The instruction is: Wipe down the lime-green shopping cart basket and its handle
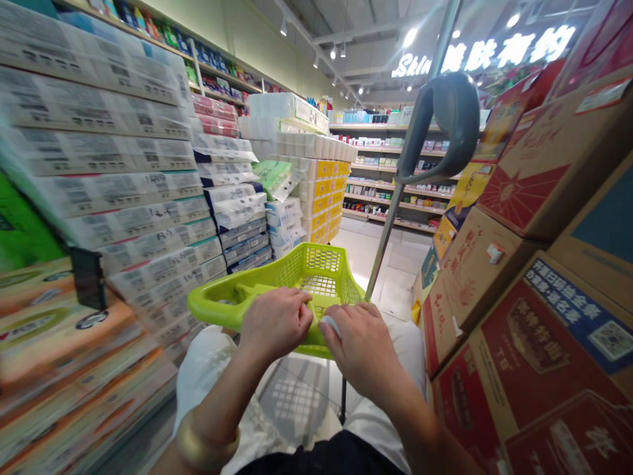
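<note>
The fingers of the left hand (277,323) and the right hand (355,343) are clamped on the near rim of a yellow-green basket (284,274), the two hands almost side by side; the basket lies in front of and between them, with its mesh wall beyond the knuckles; a small whitish patch shows by the right thumb, too unclear to name; a gold bangle (206,441) circles the left wrist, behind the fingers.

Just beyond the right fingers a metal pole (391,221) rises to a grey loop handle (465,128); farther ahead and above, a lit sign (487,53) reads "Skin" followed by Chinese characters; below it stand stocked shelves (395,158).

To the right of the fingers are stacked cartons; the nearest red carton (531,359) bears "T8" under Chinese lettering, with a QR code (613,338) on a blue band above.

To the left of the fingers, wrapped packs (111,122) carry dark print and handwritten marks, too blurred to read; orange packs (106,336) stand nearer, with oval labels.
</note>
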`<action>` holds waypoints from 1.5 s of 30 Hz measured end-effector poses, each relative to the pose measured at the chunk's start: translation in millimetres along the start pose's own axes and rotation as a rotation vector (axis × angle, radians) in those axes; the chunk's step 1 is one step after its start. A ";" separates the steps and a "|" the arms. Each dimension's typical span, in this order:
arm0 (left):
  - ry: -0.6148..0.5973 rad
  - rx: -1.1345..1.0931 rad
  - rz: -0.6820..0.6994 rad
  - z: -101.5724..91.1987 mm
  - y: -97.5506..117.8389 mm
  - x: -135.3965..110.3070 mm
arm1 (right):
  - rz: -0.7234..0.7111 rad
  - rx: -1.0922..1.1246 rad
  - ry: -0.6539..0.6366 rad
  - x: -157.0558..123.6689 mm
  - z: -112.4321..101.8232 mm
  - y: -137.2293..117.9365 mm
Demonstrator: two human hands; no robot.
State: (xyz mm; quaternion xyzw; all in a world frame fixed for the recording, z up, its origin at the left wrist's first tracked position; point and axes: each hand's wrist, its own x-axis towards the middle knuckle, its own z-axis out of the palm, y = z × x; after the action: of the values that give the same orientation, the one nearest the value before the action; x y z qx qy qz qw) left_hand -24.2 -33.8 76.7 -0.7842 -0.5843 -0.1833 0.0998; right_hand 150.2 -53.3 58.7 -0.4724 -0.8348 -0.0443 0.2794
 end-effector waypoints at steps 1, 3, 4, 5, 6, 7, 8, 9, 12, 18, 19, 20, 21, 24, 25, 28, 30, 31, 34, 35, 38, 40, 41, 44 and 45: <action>0.004 -0.006 0.000 -0.2 0.0 -0.9 | 0.007 0.047 0.060 -7.1 1.9 4.3; 0.010 -0.009 0.008 -0.5 -0.7 -2.6 | 0.020 0.165 0.197 -20.2 9.4 16.1; 0.010 -0.006 0.021 -0.7 -1.3 -3.3 | 0.025 0.237 0.275 -25.5 15.1 23.0; 0.008 0.001 0.039 -1.0 -2.2 -3.7 | 0.032 0.317 0.362 -29.6 21.9 29.9; 0.005 0.009 0.061 -1.5 -3.3 -4.0 | 0.048 0.400 0.452 -32.3 29.8 36.3; 0.002 0.016 0.085 -2.0 -4.6 -4.2 | 0.081 0.480 0.538 -33.6 38.4 41.9; 0.000 0.022 0.106 -2.7 -6.1 -4.3 | 0.132 0.551 0.609 -33.8 47.2 46.5; -0.001 0.025 0.123 -3.4 -7.8 -4.5 | 0.195 0.614 0.660 -33.0 56.1 50.0; -0.002 0.016 0.156 -5.5 -14.0 -5.5 | 0.359 0.774 0.672 -28.7 78.9 55.5; 0.010 -0.056 0.195 -5.4 -30.5 -9.1 | 0.463 1.046 0.608 -13.3 81.9 56.9; 0.016 -0.072 0.199 -4.9 -33.7 -9.1 | 0.431 1.078 0.584 -7.1 74.8 55.6; 0.021 -0.086 0.206 -4.3 -37.0 -8.9 | 0.386 1.109 0.558 0.6 65.7 53.6; 0.029 -0.099 0.220 -3.9 -40.3 -8.4 | 0.336 1.138 0.541 9.4 55.1 51.3; 0.100 -0.131 0.291 -3.0 -49.4 -5.9 | 0.210 1.208 0.569 37.4 22.2 43.8; 0.150 -0.132 0.307 -3.0 -51.7 -5.3 | 0.181 1.232 0.584 44.4 14.0 42.0; 0.347 -0.085 0.253 -3.2 -53.7 -5.8 | 0.147 1.338 0.574 49.7 8.3 39.7; 0.472 -0.069 0.190 -4.0 -48.8 -8.5 | 0.193 1.416 0.527 41.0 20.2 39.6; 0.518 -0.093 0.178 -4.7 -44.1 -10.2 | 0.234 1.446 0.493 35.4 28.2 39.6; 0.525 -0.262 0.169 -8.1 -20.7 -15.1 | 0.354 1.494 0.399 27.4 42.5 38.2; 0.495 -0.322 0.170 -9.5 -10.7 -16.2 | 0.363 1.499 0.384 30.4 39.5 37.0; 0.311 -0.408 0.181 -11.1 17.9 -17.8 | 0.255 1.499 0.396 58.2 4.1 31.6; 0.147 -0.393 0.186 -8.0 30.5 -18.9 | 0.126 1.486 0.451 84.0 -30.3 26.6; 0.092 -0.377 0.182 -5.2 34.1 -19.8 | 0.067 1.470 0.477 95.5 -45.3 23.8; 0.032 -0.308 0.159 4.1 35.6 -23.5 | -0.024 1.393 0.566 110.8 -62.4 15.1; 0.024 -0.289 0.151 6.1 34.3 -24.6 | -0.024 1.356 0.605 107.5 -56.4 12.6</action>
State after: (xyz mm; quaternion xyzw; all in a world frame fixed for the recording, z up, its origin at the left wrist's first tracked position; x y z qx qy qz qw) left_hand 3.4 -63.4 63.2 -0.8299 -0.4899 -0.2668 0.0067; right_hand 141.7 16.7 158.4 -0.1543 -0.5707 0.3496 0.7268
